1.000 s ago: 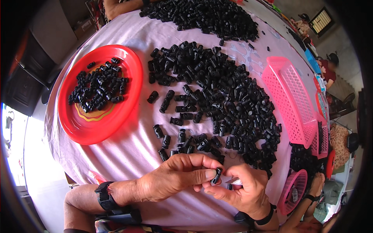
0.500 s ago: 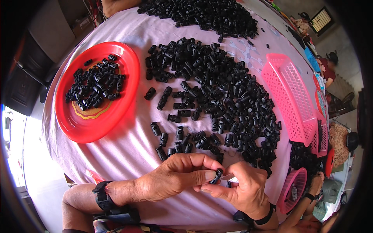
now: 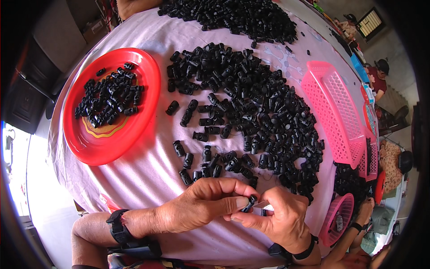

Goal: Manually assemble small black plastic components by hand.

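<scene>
Near the table's front edge, my left hand [image 3: 208, 204] pinches a small black cord lock [image 3: 249, 204] between thumb and forefinger. My right hand [image 3: 280, 219] meets it from the right, fingers curled around a thin pale tool [image 3: 268, 207]. The tool's narrow tip is at the cord lock, its grip mostly covered by my fingers, so I cannot tell its kind. Just beyond both hands spreads a big heap of black cord locks [image 3: 264, 116], with several loose ones lying along its near left side. On the left, a red plate [image 3: 145, 121] carries a smaller pile of them.
A pink lilac cloth [image 3: 148, 179] covers the table. Another black heap [image 3: 233, 18] lies at the far side, near a person's arm. Pink perforated baskets [image 3: 336, 112] and a round pink basket [image 3: 336, 219] line the right, where a co-worker's hands [image 3: 365, 213] are close by.
Almost nothing differs. My hands hold the same place with the cord lock and tool, apart from very slight finger movement.
</scene>
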